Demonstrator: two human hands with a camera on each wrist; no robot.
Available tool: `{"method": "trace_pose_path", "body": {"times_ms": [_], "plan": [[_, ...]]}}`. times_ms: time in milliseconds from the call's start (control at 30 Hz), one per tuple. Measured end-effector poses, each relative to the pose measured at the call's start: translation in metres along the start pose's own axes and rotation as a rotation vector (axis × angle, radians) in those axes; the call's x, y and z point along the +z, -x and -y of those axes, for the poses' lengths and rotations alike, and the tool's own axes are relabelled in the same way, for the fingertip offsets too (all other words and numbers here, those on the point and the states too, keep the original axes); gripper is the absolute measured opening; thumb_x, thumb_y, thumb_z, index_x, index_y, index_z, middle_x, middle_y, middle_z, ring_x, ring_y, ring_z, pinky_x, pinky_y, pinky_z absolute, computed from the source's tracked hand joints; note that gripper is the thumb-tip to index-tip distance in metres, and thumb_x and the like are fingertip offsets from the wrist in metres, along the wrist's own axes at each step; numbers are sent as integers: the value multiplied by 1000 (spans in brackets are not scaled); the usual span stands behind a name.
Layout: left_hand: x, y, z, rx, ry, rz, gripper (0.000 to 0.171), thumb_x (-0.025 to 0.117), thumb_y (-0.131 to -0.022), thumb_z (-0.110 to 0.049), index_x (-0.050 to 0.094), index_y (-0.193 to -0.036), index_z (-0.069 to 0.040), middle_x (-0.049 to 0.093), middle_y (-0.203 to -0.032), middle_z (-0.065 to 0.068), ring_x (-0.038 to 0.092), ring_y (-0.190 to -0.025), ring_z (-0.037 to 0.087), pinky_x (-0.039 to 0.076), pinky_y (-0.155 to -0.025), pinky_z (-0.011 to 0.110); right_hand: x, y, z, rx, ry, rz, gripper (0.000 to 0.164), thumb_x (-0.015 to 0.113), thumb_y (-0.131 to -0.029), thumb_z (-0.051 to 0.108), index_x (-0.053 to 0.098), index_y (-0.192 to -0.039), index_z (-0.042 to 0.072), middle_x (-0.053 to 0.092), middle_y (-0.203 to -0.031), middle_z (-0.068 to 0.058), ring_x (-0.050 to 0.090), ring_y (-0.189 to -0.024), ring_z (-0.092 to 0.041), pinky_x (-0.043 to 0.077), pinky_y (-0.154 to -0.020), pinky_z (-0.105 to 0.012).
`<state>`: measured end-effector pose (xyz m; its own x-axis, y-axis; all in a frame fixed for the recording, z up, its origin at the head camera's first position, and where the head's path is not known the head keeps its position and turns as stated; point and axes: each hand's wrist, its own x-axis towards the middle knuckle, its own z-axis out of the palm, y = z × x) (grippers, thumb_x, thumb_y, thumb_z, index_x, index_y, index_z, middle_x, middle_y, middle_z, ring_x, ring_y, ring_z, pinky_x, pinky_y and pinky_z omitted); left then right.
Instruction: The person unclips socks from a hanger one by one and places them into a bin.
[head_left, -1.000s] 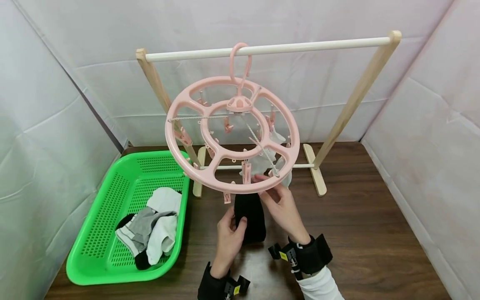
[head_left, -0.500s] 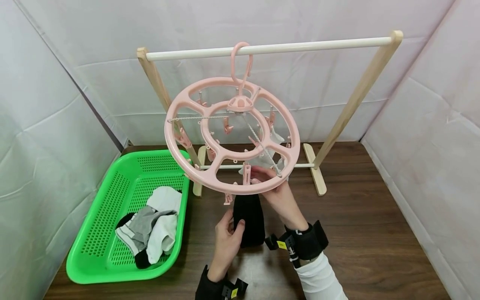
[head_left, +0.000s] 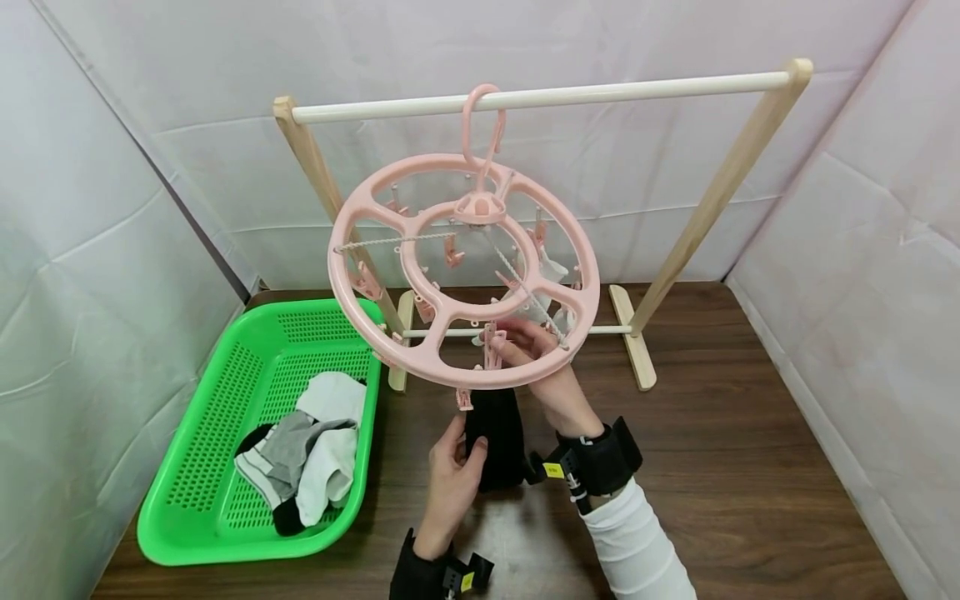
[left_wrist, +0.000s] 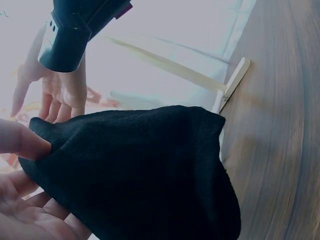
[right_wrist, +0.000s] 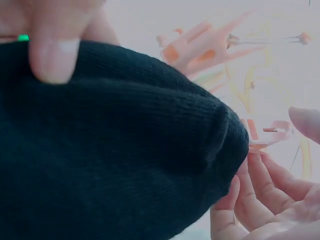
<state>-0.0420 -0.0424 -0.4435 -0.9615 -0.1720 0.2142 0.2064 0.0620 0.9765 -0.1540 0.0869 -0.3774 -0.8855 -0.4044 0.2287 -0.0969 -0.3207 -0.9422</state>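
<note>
A black sock (head_left: 497, 446) hangs upright below the front rim of the round pink clip hanger (head_left: 386, 352). My left hand (head_left: 452, 487) pinches the sock's left edge between thumb and fingers, as the left wrist view shows with the dark cloth (left_wrist: 145, 170) spread out from the grip. Up through the hanger's front opening reaches my right hand (head_left: 557, 390), thumb and fingertips around a pink clothespin (head_left: 491, 348). In the right wrist view the sock's narrow end (right_wrist: 227, 135) overlaps that clothespin, with the right hand's fingers (right_wrist: 265, 192) just under it.
The hanger hooks over a white rod (head_left: 637, 93) on a wooden stand (head_left: 712, 208). Pale cloth (head_left: 551, 271) hangs from clips at its back right. A green basket (head_left: 176, 417) at left holds white, grey and black socks (head_left: 300, 458). Pale curtains surround the dark table.
My right hand has moved up and left from beside the sock to the front clothespin. The sock and left hand have shifted slightly left. The hanger has barely moved.
</note>
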Motion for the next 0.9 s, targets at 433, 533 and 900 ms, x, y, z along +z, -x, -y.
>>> {"method": "trace_pose_path", "body": {"times_ms": [433, 533, 900], "plan": [[-9, -2, 5, 140, -154, -75, 21, 58, -88, 13, 65, -105, 2, 64, -86, 13, 44, -49, 4, 35, -42, 21, -4, -9, 4, 13, -39, 48, 28, 69, -88, 11, 61, -114, 1, 65, -98, -10, 62, -85, -19, 49, -79, -31], [-14, -2, 8, 207, -224, -87, 21, 58, -86, 15, 64, -99, 0, 60, -80, 8, 43, -51, 4, 37, -45, 22, -4, -11, 5, 12, -80, 73, 24, 69, -87, 8, 63, -109, 0, 66, -93, -11, 63, -78, -19, 49, -75, -31], [-35, 6, 2, 257, -535, -114, 20, 60, -79, 14, 59, -86, -4, 52, -76, 0, 43, -61, 13, 38, -57, 26, -7, -16, 11, 50, -123, 66, 13, 68, -86, -1, 68, -97, 7, 69, -92, -7, 65, -78, -18, 49, -80, -31]]}}
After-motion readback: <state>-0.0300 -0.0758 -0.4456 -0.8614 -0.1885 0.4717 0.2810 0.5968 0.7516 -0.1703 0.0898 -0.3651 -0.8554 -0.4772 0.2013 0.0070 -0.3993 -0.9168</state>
